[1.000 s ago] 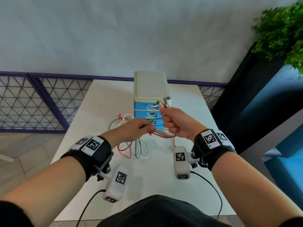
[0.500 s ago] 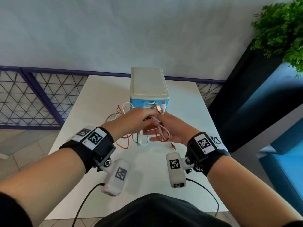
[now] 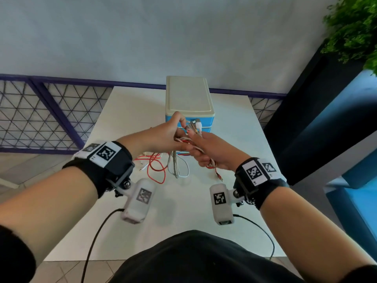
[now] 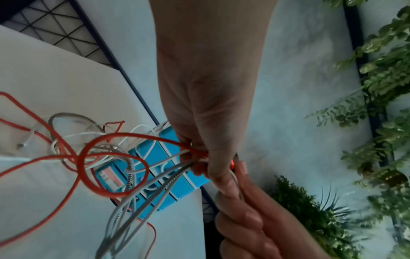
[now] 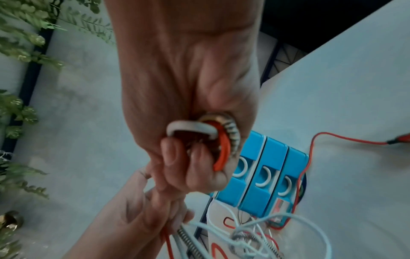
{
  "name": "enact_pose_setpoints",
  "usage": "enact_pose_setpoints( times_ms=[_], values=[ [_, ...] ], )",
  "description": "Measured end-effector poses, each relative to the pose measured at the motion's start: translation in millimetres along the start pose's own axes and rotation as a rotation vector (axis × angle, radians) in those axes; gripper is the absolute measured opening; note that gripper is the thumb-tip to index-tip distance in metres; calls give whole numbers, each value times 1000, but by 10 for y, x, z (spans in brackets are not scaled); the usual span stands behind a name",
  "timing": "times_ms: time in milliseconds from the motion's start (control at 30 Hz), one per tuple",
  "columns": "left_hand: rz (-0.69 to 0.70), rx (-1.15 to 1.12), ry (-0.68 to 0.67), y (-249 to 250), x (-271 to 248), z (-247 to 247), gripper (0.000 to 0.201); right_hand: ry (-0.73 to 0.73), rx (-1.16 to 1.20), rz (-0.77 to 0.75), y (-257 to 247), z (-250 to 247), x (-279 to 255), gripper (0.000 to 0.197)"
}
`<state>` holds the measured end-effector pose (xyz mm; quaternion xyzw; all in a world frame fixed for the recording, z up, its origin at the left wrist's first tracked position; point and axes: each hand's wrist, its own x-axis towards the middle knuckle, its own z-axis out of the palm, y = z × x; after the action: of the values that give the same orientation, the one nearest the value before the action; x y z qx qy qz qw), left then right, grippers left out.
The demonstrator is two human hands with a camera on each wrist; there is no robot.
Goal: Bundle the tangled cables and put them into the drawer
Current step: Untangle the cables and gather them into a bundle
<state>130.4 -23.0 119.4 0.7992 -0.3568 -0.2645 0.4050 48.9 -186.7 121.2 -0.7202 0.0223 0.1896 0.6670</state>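
Note:
A tangle of red, white and metal-sleeved cables [image 3: 175,164] hangs from both hands above the white table [image 3: 130,111]. My right hand [image 3: 208,150] grips a folded loop of the cables [image 5: 213,133] in its fist, plug ends sticking up past the thumb. My left hand [image 3: 169,133] pinches the same cables [image 4: 195,157] right beside it, fingers touching the right hand. The loose lengths [image 4: 93,157] trail down onto the table. Behind the hands stands a small blue drawer unit [image 3: 189,99] with a cream top; its three drawers [image 5: 264,175] look closed.
The drawer unit sits at the table's far middle edge. A purple mesh fence [image 3: 40,115] runs behind the table on the left. A dark planter with green foliage [image 3: 355,27] stands to the right. Black camera leads [image 3: 95,237] hang near the front edge.
Both hands have risen with the cables, from low over the table up to the drawer fronts. The left hand moved up to pinch near the plug ends; more cable lifted off the table.

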Motion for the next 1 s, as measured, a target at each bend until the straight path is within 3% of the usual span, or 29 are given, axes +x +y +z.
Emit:
enact_pose_setpoints(
  times_ms=[200,267,333,400,500,767,833,1000],
  values=[
    [16,381,285,53,34,-7,14,182,-24,-66,-131,-22,58,35],
    [-27,402,236,-1,50,-8,28,151,-104,-48,-145,-43,41,36],
    [-59,256,158,-58,56,-8,38,113,-189,-13,-154,-73,15,37],
    [-67,124,90,-82,27,5,35,108,-251,23,-158,-105,-9,36],
    [-106,172,11,-133,15,53,27,164,-273,52,-147,-148,-19,33],
    [-89,330,163,-546,-9,59,31,401,112,-60,-169,-229,-35,34],
    [-82,383,181,-528,7,101,30,413,153,-88,-163,-215,-13,35],
    [-252,602,200,-586,64,172,42,368,162,-85,-114,-248,-48,36]
  ],
)
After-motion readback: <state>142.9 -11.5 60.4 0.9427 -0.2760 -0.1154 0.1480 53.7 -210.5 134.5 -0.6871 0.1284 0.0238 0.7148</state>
